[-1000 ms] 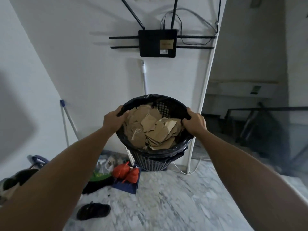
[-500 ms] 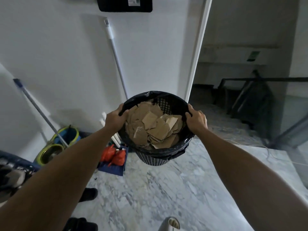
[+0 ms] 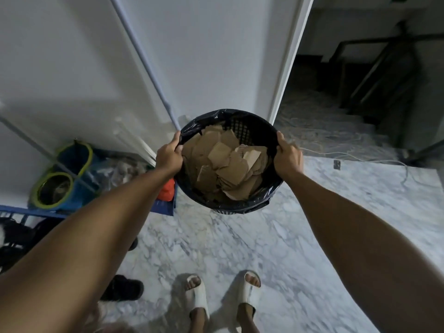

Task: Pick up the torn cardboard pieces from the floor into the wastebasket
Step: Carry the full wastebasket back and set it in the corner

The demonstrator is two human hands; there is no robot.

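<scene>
A black mesh wastebasket (image 3: 242, 123) lined with a black bag hangs in front of me above the marble floor. Several torn brown cardboard pieces (image 3: 225, 164) fill it. My left hand (image 3: 169, 156) grips the rim on the left side. On the opposite side my right hand (image 3: 287, 158) grips the rim. Both arms are stretched forward. No cardboard shows on the visible floor.
A blue and yellow-green mop bucket (image 3: 61, 179) stands at the left wall with mop handles (image 3: 146, 68) leaning there. A blue tray with orange items (image 3: 167, 193) lies under the basket. Stairs (image 3: 336, 121) drop away at the right. A black shoe (image 3: 123, 287) lies beside my sandalled feet (image 3: 222, 292).
The view has tilted downward; the wall router left the frame and my feet came in. Both hands keep their hold on the basket, which sits lower toward the floor.
</scene>
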